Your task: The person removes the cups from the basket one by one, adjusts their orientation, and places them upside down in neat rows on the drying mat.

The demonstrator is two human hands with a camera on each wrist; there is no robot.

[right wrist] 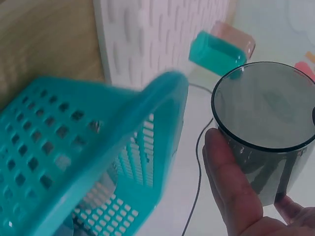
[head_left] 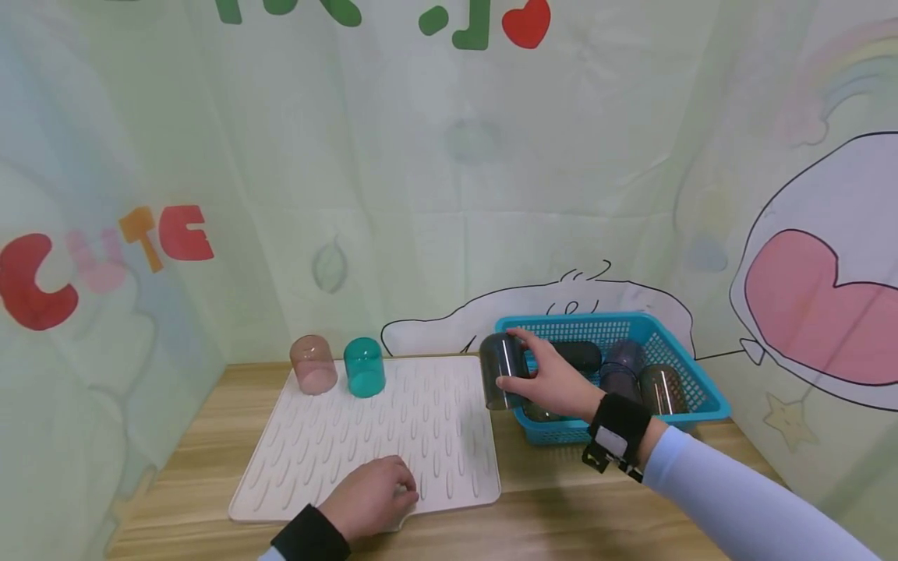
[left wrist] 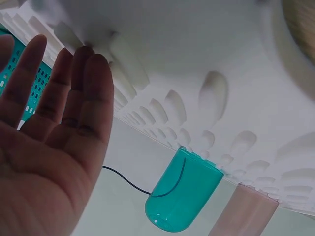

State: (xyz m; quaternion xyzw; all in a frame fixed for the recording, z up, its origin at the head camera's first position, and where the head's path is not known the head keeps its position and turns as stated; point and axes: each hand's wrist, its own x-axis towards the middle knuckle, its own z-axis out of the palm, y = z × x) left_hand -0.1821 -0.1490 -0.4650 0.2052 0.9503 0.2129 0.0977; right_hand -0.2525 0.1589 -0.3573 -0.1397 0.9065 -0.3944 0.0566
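Observation:
My right hand (head_left: 557,382) holds a smoky grey glass (head_left: 503,372) between thumb and fingers, mouth down, above the gap between the mat and the basket. The round open rim of this grey glass (right wrist: 266,105) faces the camera in the right wrist view. My left hand (head_left: 375,497) is at the front edge of the white ridged mat (head_left: 393,436), holding nothing; its fingers look relaxed in the left wrist view. Toward the mat's back left, a pinkish-brown glass (head_left: 313,365) and a teal glass (head_left: 365,368) stand upside down, side by side.
A blue perforated basket (head_left: 701,397) sits right of the mat. Inside lie several dark glasses, among them a black one (head_left: 578,356), a purple one (head_left: 620,370) and a brownish one (head_left: 662,389). A printed cloth (head_left: 456,195) hangs behind the wooden table (head_left: 189,467).

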